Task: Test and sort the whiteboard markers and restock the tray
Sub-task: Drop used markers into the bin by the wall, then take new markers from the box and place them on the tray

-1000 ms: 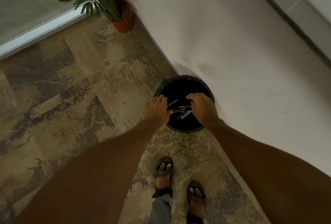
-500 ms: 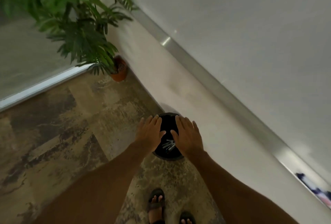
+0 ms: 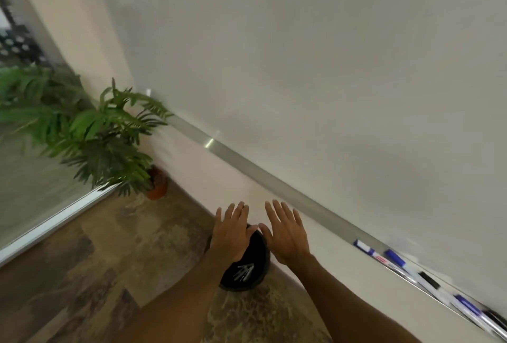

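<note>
Both hands are out in front of me, palms down. My left hand is flat with the fingers straight and a little spread, and there is nothing in it. My right hand is just beside it at three o'clock, equally wide open and also empty, with the two thumbs nearly meeting between them.

Below the hands, at six o'clock in my view, the round black bin sits on the floor against the foot of the wall. My left palm and wrist cover its ten o'clock side. A loose bundle of pale markers lies at its bottom, fanned out. They are too blurred for me to make out any colours.

The metal tray runs as a long strip under the whiteboard, slanting from ten o'clock down to four o'clock. Its near stretch above my fingers is bare metal. Down at four o'clock a row of markers lies end to end along it: a blue-capped one, a black-capped one past it, and more blue at the frame's edge, smeared by motion.

At nine o'clock a leafy green plant stands in a terracotta pot in the corner, well apart from the bin. The mottled brown carpet fills seven o'clock, with a pale window sill running along its far side.
</note>
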Demonstrator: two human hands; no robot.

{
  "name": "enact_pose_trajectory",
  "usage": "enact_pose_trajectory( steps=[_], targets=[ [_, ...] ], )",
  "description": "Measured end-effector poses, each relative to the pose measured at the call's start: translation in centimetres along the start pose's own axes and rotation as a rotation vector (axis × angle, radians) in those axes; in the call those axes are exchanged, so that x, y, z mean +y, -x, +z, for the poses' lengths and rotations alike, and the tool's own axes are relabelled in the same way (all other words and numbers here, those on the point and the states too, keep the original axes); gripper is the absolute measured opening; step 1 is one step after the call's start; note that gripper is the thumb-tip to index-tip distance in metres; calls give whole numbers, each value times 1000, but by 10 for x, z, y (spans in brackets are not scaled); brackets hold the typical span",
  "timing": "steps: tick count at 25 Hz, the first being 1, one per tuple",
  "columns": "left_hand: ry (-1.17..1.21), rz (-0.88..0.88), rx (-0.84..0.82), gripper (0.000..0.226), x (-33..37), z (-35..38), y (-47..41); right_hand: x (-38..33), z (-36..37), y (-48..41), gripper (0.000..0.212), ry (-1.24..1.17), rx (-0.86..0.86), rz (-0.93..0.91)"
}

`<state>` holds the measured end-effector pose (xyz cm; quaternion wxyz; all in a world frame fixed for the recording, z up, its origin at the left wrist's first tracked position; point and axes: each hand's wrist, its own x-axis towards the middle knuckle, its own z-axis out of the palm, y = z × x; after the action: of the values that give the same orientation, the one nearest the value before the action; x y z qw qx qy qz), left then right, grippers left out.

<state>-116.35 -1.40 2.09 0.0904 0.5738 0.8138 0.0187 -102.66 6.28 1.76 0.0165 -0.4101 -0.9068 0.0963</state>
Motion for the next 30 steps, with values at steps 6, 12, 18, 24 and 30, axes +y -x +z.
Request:
enact_pose_trajectory(
  steps=[6,12,18,24,30],
  targets=[
    [-1,138,13,120,71,-14,-2,55,-31,54,73,-12,83,158],
    [-47,313,-52,85,188,-16,16,139,-52,138,97,-36,137,344],
    [-40,536,-25,96,337,-4,58,241,-81,262,105,-16,184,558],
    [-69,735,-36,70,487,21,128,331,-100,413,105,26,216,765],
    [-110,978,-67,69,618,46,197,388,-110,547,98,28,259,1009]
  ],
)
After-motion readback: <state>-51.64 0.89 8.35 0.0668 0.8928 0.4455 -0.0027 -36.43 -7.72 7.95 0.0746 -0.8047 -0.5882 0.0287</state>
